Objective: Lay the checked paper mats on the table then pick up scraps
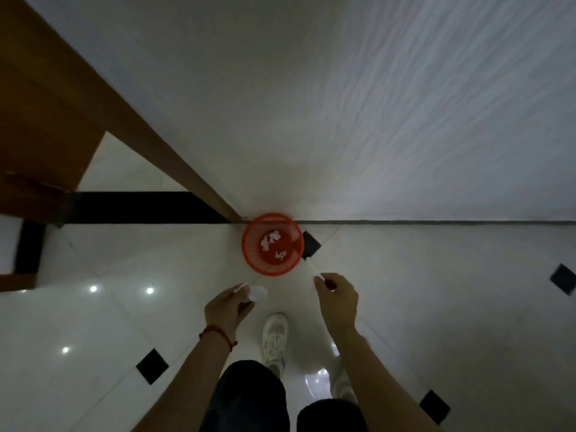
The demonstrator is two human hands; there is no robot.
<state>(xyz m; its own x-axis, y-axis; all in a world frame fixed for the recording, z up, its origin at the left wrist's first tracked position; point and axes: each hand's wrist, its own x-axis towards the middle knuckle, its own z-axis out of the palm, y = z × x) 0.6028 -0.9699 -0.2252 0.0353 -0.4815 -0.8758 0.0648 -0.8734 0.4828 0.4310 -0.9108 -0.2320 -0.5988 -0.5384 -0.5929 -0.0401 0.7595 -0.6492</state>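
The left hand [225,310] is curling its fingers round a crumpled white paper scrap [257,293], which is showing as a rounded, wrinkled wad bulging out past the fingertips toward the wall. A red cord bracelet [218,333] is circling that wrist. The right hand [338,299] is pinching the near end of a thin white paper strip [311,269] between thumb and fingertips, the other fingers folded in. The strip is long and narrow, and its long axis is running from the hand up and slightly left, with its far end pointing at and nearly touching the rim of the red basket [272,244].

The basket is round, plastic, with a slotted lattice wall, and it is sitting on the floor against the foot of the wall, just ahead of both hands. Several small white paper bits [270,240] are lying inside it on its base.

The floor [436,307] is glossy pale tile, reflecting ceiling lights as bright dots, with small black diamond insets [152,366] at the tile corners. The white wall [343,104] is showing a fine streaked texture, blurred. A brown wooden frame [103,98] is slanting down to the basket's left, and a black band [140,207] is running along the floor beside it. A white sneaker [274,338] is standing between the forearms, above dark trouser legs [249,397].
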